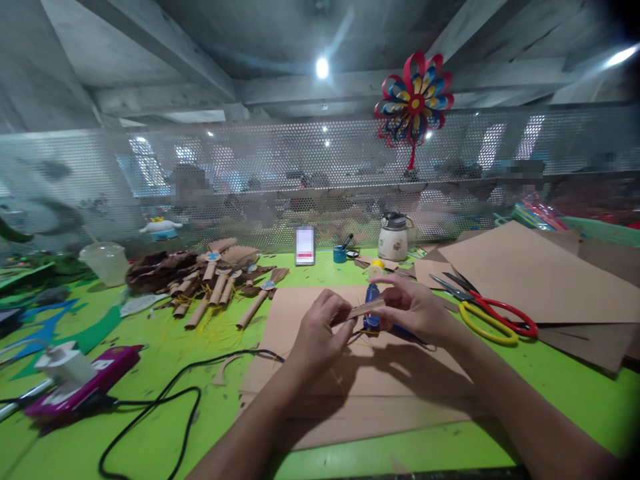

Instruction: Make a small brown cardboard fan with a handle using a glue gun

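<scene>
Here, a thin, tan cardboard strip [365,309].

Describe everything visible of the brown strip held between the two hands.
The brown strip is thin and narrow, seemingly kraft paper like the brown sheet beneath it. It is held almost level, rising slightly rightward. The left hand pinches its left end, the right hand its right end. A blue container stands just behind it.
</scene>
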The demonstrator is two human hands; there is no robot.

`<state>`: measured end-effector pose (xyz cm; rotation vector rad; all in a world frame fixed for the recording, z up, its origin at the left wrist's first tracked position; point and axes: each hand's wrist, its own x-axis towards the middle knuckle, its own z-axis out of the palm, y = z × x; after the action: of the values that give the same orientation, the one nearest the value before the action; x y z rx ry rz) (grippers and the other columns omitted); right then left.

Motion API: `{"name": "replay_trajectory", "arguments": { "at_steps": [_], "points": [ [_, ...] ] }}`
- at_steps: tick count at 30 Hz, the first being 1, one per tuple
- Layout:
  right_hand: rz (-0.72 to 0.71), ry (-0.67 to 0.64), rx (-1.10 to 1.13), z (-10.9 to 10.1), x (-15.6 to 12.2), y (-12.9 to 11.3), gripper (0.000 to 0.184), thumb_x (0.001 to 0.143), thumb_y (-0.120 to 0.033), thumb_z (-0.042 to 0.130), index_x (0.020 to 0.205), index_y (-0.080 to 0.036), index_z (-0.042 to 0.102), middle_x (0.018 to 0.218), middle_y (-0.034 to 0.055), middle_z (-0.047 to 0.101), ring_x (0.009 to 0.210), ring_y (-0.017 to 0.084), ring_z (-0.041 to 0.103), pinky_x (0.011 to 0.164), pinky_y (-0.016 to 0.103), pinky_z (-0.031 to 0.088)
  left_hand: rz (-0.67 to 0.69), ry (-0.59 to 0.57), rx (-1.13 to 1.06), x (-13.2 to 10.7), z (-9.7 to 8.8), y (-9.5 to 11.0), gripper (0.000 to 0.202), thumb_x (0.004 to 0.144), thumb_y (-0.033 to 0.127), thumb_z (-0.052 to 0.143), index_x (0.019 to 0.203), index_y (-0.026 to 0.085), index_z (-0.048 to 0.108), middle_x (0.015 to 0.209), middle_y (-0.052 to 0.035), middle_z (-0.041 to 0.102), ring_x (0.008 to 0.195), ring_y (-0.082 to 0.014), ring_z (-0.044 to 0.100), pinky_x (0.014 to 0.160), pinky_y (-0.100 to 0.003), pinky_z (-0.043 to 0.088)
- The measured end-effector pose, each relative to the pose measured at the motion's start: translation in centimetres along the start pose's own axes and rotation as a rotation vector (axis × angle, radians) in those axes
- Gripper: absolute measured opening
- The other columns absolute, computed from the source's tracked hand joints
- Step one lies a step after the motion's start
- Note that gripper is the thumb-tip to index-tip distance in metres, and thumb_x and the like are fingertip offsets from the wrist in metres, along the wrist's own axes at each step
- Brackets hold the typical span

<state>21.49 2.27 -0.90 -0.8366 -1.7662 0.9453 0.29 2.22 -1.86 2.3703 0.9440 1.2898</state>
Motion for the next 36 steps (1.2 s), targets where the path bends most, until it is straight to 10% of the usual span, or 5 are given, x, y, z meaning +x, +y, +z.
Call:
{"name": "replay_trajectory", "arguments": {
  "at_steps": [6,11,18,26,36],
  "points": [
    [-0.071,0.007,-0.053,0.0,0.2,0.1,0.063,0.077,-0.020,0.068,0.134,-0.022,0.041,0.105,0.0078,0.063,0.085,0.017,0.064,0.079,0.035,0.055,-0.041,0.029,0.083,-0.2,0.4,-0.7,0.006,0.082,0.015,0.053,0.078,0.019,0.052,0.077,-0.0002,0.049,0.069,-0.0127,0.047,0.062,-0.025,0.037],
    [-0.086,0.049,0.054,0.7,0.3,0.2,0.059,0.078,-0.020,0.067,0.131,-0.022,0.043,0.090,0.0024,0.061,0.076,0.014,0.063,0.073,0.032,0.054,-0.099,0.014,0.069,-0.4,0.8,-1.0,0.003,0.082,0.019,0.053,0.085,0.019,0.054,0.079,-0.0009,0.055,0.072,-0.0139,0.053,0.065,-0.026,0.042],
    [-0.087,0.048,0.177,-0.9,0.4,-0.2,0.062,0.076,-0.022,0.071,0.132,-0.023,0.043,0.088,0.0019,0.063,0.076,0.014,0.062,0.072,0.031,0.053,-0.266,-0.107,-0.261,-0.1,-0.1,0.0,0.077,0.071,0.037,0.072,0.137,0.019,0.035,0.109,-0.0120,0.059,0.094,-0.0230,0.060,0.080,-0.038,0.049],
    [-0.062,-0.019,0.212,-2.4,0.5,-0.2,0.061,0.076,-0.019,0.072,0.132,-0.023,0.046,0.091,0.0031,0.064,0.079,0.013,0.061,0.071,0.028,0.053,-0.644,-0.245,-0.923,0.2,-1.1,0.4,0.043,0.087,0.042,0.046,0.113,0.011,0.061,0.097,-0.0153,0.067,0.083,-0.0232,0.065,0.073,-0.037,0.050],
    [-0.022,-0.034,0.240,-2.7,0.6,0.3,0.055,0.076,-0.016,0.071,0.128,-0.024,0.052,0.094,0.0035,0.064,0.082,0.013,0.061,0.071,0.026,0.053,-0.753,-0.591,-1.218,-0.4,-1.0,0.5,0.043,0.088,0.042,0.047,0.106,0.008,0.064,0.088,-0.0199,0.067,0.071,-0.0293,0.067,0.068,-0.050,0.052]
  ]
}}
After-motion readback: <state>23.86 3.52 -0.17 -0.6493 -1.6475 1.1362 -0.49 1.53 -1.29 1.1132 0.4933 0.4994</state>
